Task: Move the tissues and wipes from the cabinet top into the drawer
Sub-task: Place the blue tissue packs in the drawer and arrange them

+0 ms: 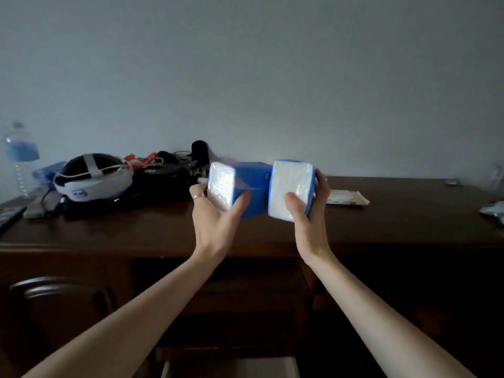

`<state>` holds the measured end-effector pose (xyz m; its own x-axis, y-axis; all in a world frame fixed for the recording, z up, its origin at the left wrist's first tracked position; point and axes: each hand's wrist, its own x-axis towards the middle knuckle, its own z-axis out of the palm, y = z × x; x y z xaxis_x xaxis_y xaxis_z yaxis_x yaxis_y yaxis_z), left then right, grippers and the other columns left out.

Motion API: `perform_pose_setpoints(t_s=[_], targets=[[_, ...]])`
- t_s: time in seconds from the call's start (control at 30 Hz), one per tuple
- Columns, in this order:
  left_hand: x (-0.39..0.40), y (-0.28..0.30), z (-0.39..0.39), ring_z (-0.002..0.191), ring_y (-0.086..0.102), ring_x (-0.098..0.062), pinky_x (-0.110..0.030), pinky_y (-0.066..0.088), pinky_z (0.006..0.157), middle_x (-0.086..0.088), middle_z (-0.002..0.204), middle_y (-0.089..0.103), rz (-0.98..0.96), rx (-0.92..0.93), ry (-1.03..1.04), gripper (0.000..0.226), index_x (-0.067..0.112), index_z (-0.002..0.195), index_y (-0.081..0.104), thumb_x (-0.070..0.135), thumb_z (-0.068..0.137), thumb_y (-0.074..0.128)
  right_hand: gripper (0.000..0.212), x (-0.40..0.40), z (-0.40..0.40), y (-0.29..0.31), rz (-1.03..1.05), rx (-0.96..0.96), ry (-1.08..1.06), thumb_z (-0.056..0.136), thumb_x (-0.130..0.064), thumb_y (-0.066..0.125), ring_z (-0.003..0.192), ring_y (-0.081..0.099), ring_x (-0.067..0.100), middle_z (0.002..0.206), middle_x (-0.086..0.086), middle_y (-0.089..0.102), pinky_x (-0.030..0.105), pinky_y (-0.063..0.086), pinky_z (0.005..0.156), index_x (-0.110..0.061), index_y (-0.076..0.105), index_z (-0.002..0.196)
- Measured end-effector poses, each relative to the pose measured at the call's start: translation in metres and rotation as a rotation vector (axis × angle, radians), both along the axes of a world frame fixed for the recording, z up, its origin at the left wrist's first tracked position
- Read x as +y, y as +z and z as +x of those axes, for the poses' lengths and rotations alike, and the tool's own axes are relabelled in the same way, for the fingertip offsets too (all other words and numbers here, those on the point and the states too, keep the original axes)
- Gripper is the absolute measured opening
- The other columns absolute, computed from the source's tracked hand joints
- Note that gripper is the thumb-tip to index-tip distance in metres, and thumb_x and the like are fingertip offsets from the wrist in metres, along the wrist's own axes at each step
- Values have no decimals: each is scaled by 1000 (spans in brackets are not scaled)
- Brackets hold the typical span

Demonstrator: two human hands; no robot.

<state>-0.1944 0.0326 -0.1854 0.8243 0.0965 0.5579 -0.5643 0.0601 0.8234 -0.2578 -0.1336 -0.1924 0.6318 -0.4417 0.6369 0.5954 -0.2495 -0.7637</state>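
Cabinet surface: dark wood, running full width; clutter sitting at 9 o'clock.
Drawer: standing open at 6 o'clock, only pale edge showing.
Headset: lying by left pack; elbow swing risking knock.
Left tissue pack: left hand gripping it, thumb underneath.
Right tissue pack: right hand gripping it, thumb on white face.
Packs nearly touching at 12 o'clock; slick wrap likely slipping during lowering.
Wipes packet: lying flat at 3 o'clock, risking being overlooked.
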Motion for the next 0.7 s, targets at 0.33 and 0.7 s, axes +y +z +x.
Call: perform_pose_setpoints(t_s=[0.33,0.7], targets=[[95,-204,-129,87,73,-13,-36,63,68,-7,111,67,-196,710,-132,52,25,115,56,30,73,87,56,82,-104,-204,13,531,64,90,-75,42,151,5,-6,159,-36,2,46,23,123,-68,28,145],[115,-340,-161,66,68,5,-12,49,49,3,90,71,95,1090,16,57,10,118,59,20,71,89,86,105,-128,-334,1016,909,188,69,-44,87,114,69,33,128,14,70,42,59,77,-19,50,143]])
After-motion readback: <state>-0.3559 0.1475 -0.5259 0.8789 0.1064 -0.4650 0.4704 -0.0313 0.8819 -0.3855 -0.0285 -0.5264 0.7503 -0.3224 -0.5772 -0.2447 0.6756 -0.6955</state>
